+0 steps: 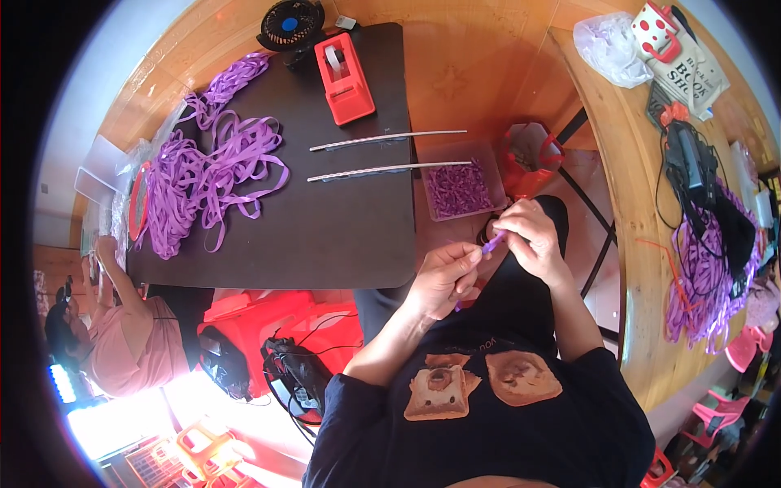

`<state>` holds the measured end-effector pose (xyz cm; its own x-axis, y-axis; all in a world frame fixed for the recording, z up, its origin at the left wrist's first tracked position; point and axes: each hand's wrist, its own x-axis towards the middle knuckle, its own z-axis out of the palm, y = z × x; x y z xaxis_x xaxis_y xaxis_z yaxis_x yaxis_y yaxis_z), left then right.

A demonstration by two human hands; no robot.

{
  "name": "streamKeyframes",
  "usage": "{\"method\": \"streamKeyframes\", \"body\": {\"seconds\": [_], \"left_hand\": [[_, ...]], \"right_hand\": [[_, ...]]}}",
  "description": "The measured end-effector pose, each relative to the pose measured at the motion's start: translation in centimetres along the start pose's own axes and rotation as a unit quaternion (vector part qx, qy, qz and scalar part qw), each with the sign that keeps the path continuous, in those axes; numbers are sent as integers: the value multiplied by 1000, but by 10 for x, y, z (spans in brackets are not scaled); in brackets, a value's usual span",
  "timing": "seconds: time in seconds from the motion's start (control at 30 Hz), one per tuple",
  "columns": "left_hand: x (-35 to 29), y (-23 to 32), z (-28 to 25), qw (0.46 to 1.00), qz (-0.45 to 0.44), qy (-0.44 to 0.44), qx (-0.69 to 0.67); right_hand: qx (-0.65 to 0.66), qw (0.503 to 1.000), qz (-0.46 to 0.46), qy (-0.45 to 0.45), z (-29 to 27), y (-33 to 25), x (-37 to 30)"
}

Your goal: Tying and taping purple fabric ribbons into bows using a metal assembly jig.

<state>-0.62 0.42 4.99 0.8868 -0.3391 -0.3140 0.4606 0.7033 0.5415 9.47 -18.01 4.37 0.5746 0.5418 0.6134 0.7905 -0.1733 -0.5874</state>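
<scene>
Above my lap, a short piece of purple ribbon [493, 242] stretches between my two hands. My left hand [446, 278] pinches one end between thumb and fingers, and a bit of purple shows below it. On the other end, the fingers of my right hand [530, 236] are closed. Just beyond the hands stands a clear plastic box [429, 205] holding many small purple ribbon pieces [465, 187]. Two thin pale sticks [435, 132] with twisted stripes lie across the dark table [325, 244], their ends sticking out past its right edge.
Loose purple ribbon [175, 191] is heaped on the table's left. A red tape dispenser [345, 80] and black fan [290, 26] stand at the back. A red bin [521, 180] stands beside the box. A wooden table [606, 138] runs along the right. Another person [134, 333] sits left.
</scene>
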Motion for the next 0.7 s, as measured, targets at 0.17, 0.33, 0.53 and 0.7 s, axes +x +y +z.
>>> {"method": "streamKeyframes", "body": {"seconds": [0.17, 0.33, 0.53, 0.7], "left_hand": [[22, -3, -13, 985, 22, 66, 157], [63, 1, -11, 961, 175, 118, 178], [91, 18, 0, 936, 285, 131, 159], [105, 25, -10, 886, 367, 206, 193]], "right_hand": [[-150, 987, -38, 44, 6, 21, 14], [-204, 969, -77, 119, 13, 47, 56], [-216, 954, -145, 147, 18, 71, 119], [-165, 964, -156, 137, 44, 95, 146]]}}
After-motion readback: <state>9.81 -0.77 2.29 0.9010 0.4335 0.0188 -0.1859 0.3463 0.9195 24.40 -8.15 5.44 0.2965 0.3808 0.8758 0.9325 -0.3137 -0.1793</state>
